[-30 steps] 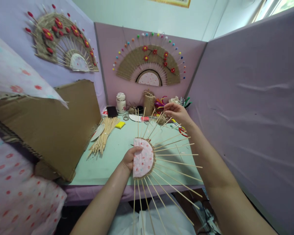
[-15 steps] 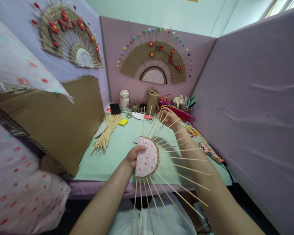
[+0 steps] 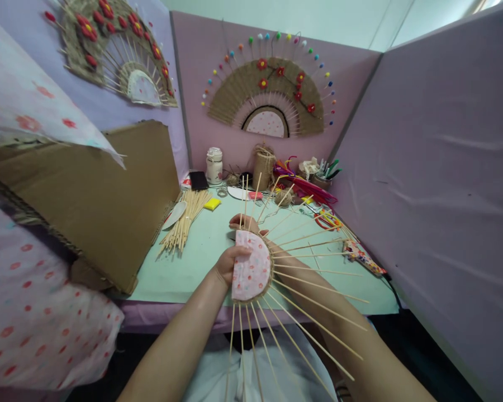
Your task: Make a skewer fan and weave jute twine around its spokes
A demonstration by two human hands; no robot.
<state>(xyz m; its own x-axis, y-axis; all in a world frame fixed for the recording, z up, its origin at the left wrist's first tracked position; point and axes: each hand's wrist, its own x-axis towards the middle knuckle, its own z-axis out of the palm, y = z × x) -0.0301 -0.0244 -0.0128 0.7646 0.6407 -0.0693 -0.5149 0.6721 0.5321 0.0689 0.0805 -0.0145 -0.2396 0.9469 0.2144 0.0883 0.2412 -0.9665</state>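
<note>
In my left hand (image 3: pixel 228 264) is a half-circle fan base (image 3: pixel 252 271) covered in pink dotted cloth, the thumb on its face. Thin bamboo sticks (image 3: pixel 310 329) spread out from its curved, twine-wrapped rim. My right hand (image 3: pixel 248 223) is at the upper end of that rim, behind several sticks, fingers bent together and partly hidden. A thin strand of twine (image 3: pixel 272 215) runs from a small twine ball (image 3: pixel 284 197) toward this hand, whose fingers appear closed on it.
A bundle of sticks (image 3: pixel 185 220) and a yellow packet (image 3: pixel 212 204) lie to the left, beside a cardboard box (image 3: pixel 146 167). Behind are a white jar (image 3: pixel 214 166), a twine roll (image 3: pixel 264 169) and scissors (image 3: pixel 324 216). A finished fan (image 3: pixel 272 92) hangs on the back panel.
My right hand has come from the back of the table, left and toward me, to the fan base's rim. The twine ball and scissors now show. My left hand keeps its hold.
</note>
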